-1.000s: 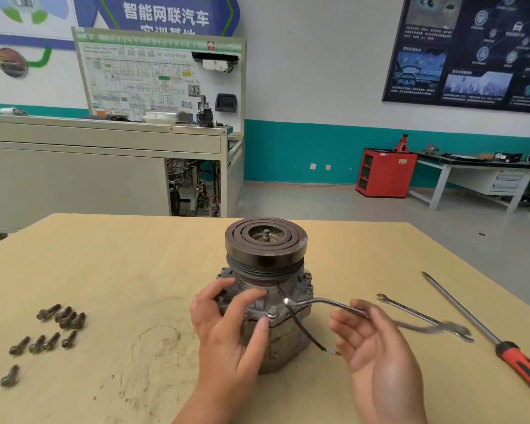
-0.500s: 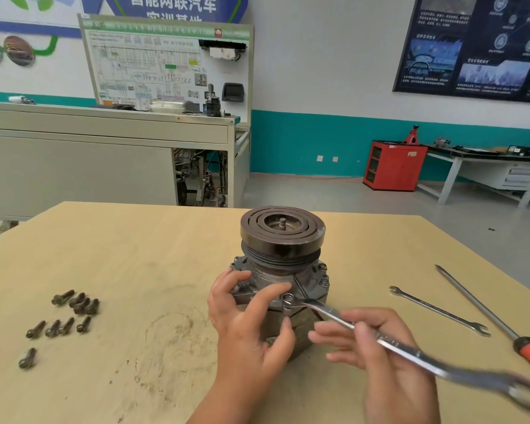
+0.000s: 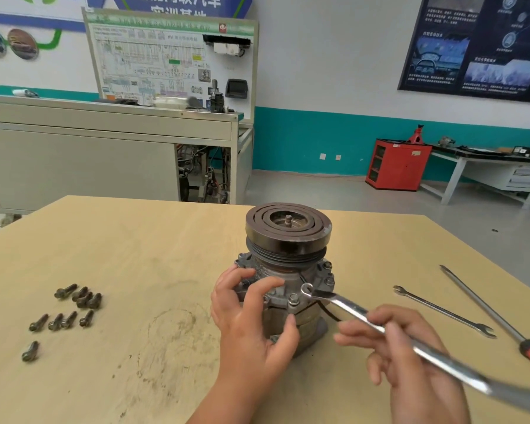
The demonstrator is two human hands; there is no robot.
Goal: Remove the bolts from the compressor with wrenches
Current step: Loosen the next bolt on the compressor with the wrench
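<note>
blue wall banner (image 3: 178, 3): white characters, cropped at the top edge, read 智能网联汽车; the line beneath, half hidden by the wiring-diagram board (image 3: 153, 62), appears to read 实训基地. on the board, only the letters "hv" are legible. dark poster (image 3: 478, 47): print too small to read.

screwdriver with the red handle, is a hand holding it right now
No, the screwdriver lies on the table off to the right, untouched; the right hand holds a wrench.
</note>
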